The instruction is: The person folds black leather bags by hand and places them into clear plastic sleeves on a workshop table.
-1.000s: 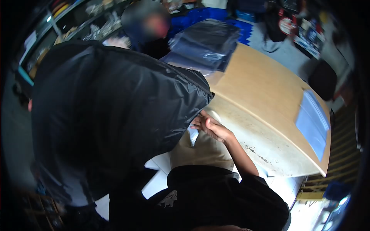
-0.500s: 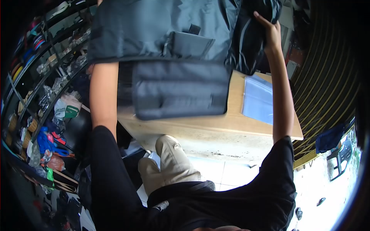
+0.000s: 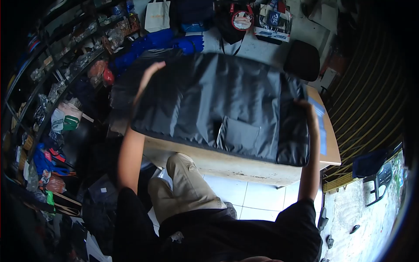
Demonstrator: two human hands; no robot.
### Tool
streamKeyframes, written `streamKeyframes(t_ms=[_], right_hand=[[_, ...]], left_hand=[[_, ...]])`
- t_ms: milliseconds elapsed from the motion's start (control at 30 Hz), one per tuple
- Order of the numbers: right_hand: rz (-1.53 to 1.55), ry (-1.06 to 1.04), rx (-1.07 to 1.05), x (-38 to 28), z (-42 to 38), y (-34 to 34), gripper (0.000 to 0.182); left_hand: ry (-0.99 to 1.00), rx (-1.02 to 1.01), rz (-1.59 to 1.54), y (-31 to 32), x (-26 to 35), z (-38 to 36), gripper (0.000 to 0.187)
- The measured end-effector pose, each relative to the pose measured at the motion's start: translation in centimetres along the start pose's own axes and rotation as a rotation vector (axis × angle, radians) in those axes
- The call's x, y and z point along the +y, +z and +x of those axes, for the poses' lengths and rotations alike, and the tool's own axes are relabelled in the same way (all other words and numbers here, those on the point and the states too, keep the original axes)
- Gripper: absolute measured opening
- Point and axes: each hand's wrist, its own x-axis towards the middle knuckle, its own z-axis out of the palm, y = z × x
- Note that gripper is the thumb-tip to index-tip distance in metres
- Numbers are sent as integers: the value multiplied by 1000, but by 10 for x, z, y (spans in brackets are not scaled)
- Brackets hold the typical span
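A large black fabric bag, shiny and wrinkled, is stretched out between my hands above the desk. A small sewn pocket shows on its upper face near the front edge. My left hand grips the bag's left side, its fingertips showing at the far left corner and the rest partly hidden by the fabric. On the right side, my right hand is closed around the bag's edge, with the fingers bent over the top. The bag covers most of the wooden desk.
A clear bluish plastic sheet lies on the desk's right end. Crowded shelves line the left. Behind the desk are blue bundles, a white tote bag and a dark chair back. A ribbed shutter stands at right.
Both hands have brought the bag down and nearer to me, over the desk. The flap that hung below it is out of sight, and the background behind the desk has come into view.
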Motion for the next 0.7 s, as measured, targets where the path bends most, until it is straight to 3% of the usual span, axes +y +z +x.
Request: streamKeyframes(t_ms=[67,100,133,167,200,267,367,433,467,533,567,600,667,700], right_hand=[[-59,762,-5,12,-31,3,27],[237,790,10,23,-56,8,33],[535,804,29,31,-84,15,41],[624,775,7,21,-109,25,50],[715,738,-20,7,-132,35,59],[682,651,82,-11,-178,44,64],[690,613,153,21,-252,28,66],[874,536,238,26,-290,34,69],[910,521,285,27,-301,42,70],[676,549,313,29,-308,65,72],[674,566,315,20,-297,78,67],[688,573,402,33,-293,80,59],[467,526,633,39,-267,94,50],[345,462,640,33,-254,103,45]], left_hand=[[-265,-18,20,-7,-31,-56,36],[-280,-18,15,-14,-53,-71,36],[-743,38,-433,-23,-74,-84,38],[-1189,99,-889,-28,-84,-91,42],[-1289,150,-464,-13,-53,-96,58],[-1147,232,-762,-2,-27,-132,65],[-1018,318,-875,14,6,-190,69],[-891,534,-1041,28,29,-222,68],[-911,539,-1040,36,33,-240,68],[-887,1005,-1180,51,30,-269,67],[-756,965,-1279,59,20,-280,62],[-767,971,-1283,63,23,-277,62],[-716,649,-490,67,32,-245,60],[-619,574,-547,67,41,-220,63]])
